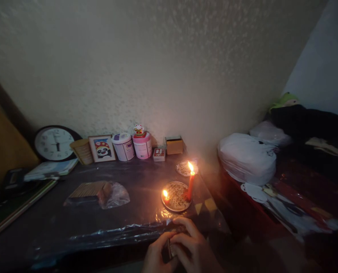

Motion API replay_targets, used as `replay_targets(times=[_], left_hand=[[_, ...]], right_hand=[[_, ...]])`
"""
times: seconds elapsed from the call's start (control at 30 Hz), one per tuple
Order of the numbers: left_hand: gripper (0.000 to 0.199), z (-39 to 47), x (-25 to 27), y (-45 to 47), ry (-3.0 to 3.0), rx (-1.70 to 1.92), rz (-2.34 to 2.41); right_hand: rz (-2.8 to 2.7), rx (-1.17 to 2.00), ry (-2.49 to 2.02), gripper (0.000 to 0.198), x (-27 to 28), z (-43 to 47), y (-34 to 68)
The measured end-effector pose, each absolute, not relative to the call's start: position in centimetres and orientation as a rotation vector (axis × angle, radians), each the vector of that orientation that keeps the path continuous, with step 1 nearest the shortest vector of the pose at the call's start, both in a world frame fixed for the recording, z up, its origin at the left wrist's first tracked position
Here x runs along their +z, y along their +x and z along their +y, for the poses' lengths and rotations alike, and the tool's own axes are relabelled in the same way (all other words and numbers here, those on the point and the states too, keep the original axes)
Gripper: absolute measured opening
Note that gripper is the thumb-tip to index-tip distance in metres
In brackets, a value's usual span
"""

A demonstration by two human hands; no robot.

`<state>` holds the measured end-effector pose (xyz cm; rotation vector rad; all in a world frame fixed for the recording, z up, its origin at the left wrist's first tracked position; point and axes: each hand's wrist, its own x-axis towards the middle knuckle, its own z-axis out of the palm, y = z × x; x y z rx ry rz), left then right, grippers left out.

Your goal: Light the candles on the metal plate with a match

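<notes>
My left hand [155,254] and my right hand [192,245] meet at the front edge of the table, both closed around a small dark box-like object [168,251] between them; I cannot tell what it is. Just beyond them a round metal plate [174,204] holds a tall red candle [190,186], lit, and a short lit stub [166,197] at its left rim. A second small plate [182,168] lies behind it.
The table is covered in shiny plastic sheet [100,227]. A bag of sticks [96,193] lies mid-table. Along the wall stand a clock [53,143], a panda picture [102,148], two tubs [133,146] and small boxes [174,145]. White bags [247,157] sit at right.
</notes>
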<state>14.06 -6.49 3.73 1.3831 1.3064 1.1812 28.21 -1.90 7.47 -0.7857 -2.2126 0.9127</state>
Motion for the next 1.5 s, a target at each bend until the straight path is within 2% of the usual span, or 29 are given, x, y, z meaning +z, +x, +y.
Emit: replay_targets(times=[0.23,0.4,0.67,1.07,1.37,1.5], left_hand=[[0.023,-6.6,3.2,14.2,1.386,1.159,1.315],[0.014,-6.5,3.2,14.3,1.387,1.161,1.344],[0.021,-6.6,3.3,14.3,1.362,1.158,1.347],[0.013,-6.4,3.3,14.6,1.338,1.163,1.295],[0.009,-6.8,3.9,14.9,1.288,1.229,1.235],[0.022,-6.4,2.3,14.8,1.271,1.245,1.17]], right_hand=[[-2.223,0.901,-0.765,0.026,7.0,-1.8,28.4],[-2.207,0.912,-0.774,0.023,7.1,-1.9,28.4],[-2.242,0.882,-0.743,0.025,7.1,-1.8,28.3],[-2.266,0.916,-0.767,0.019,7.2,-1.8,28.4],[-2.057,1.237,-0.729,0.013,7.3,-2.4,28.1],[-1.758,1.368,-0.717,0.009,7.5,-2.0,27.9]])
